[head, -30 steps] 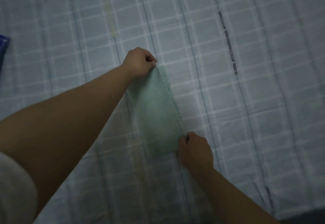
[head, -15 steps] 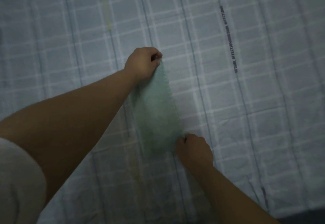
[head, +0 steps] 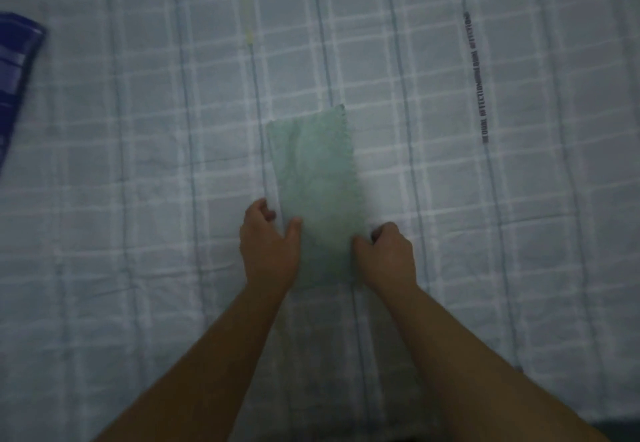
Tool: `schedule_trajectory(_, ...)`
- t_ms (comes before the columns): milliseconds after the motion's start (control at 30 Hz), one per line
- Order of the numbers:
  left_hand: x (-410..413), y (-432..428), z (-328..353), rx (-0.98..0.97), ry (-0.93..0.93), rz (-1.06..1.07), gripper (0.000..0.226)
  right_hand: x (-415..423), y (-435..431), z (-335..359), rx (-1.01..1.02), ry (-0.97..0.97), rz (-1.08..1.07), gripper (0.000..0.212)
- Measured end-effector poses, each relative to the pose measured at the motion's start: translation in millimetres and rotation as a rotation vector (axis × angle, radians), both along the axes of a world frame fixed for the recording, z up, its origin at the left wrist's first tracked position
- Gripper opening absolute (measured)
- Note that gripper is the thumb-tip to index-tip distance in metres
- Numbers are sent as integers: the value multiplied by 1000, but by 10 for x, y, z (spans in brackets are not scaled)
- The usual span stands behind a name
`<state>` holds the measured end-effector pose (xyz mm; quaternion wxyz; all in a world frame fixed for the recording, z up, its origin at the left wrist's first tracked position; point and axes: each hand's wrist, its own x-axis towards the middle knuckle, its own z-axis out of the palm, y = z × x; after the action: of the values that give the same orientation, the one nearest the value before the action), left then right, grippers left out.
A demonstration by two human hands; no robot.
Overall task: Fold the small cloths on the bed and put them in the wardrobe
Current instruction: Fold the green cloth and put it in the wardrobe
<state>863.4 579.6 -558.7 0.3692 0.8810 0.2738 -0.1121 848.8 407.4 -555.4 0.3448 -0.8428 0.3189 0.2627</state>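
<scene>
A pale green cloth (head: 317, 178), folded into a long narrow strip, lies flat on the checked bed sheet (head: 519, 268), running away from me. My left hand (head: 270, 247) is at the strip's near left edge, thumb on top of the cloth and fingers curled beside the edge. At the near right edge, my right hand (head: 386, 254) has its fingers curled in against the cloth. The cloth's near end is partly hidden between my wrists. The far end lies free with nothing on it.
A dark blue striped cloth (head: 14, 70) lies at the far left edge of the bed. A line of dark printed lettering (head: 476, 77) runs along the sheet to the right. The bed's near edge shows dark at the bottom right corner.
My left hand has let go of the cloth's far corner and come back to the near left edge. The strip now lies flat. My right hand stays at the near right edge.
</scene>
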Motion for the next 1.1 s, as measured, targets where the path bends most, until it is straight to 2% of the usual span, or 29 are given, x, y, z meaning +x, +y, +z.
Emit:
schedule_trajectory(67,-205,3,-32,-82,93,101,54,17,-23,-62,40,58,10,26)
schedule_trajectory(200,-410,-56,-33,-152,201,72,20,7,-78,-140,163,92,-70,42)
schedule_trajectory(400,-544,-66,28,-311,216,277,23,-180,-132,-74,294,100,-210,31)
schedule_trajectory(533,-798,-74,130,-432,257,390,24,-454,-143,-29,275,87,-195,30)
schedule_trajectory(667,-1111,-48,217,-490,331,380,32,-770,-189,49,237,79,-159,24)
schedule_trajectory(833,-1402,-34,266,-533,368,351,32,-1115,-259,77,248,69,-138,26)
schedule_trajectory(933,-1553,-15,286,-556,380,359,32,-1284,-279,108,276,68,-136,15)
schedule_trajectory(967,-1600,-3,300,-569,376,367,33,-1336,-283,136,298,60,-145,18)
schedule_trajectory(1033,-1667,30,345,-590,344,355,34,-1414,-293,218,358,8,-167,39)
schedule_trajectory(1100,-1717,76,414,-608,295,289,33,-1448,-298,333,448,-77,-192,45)
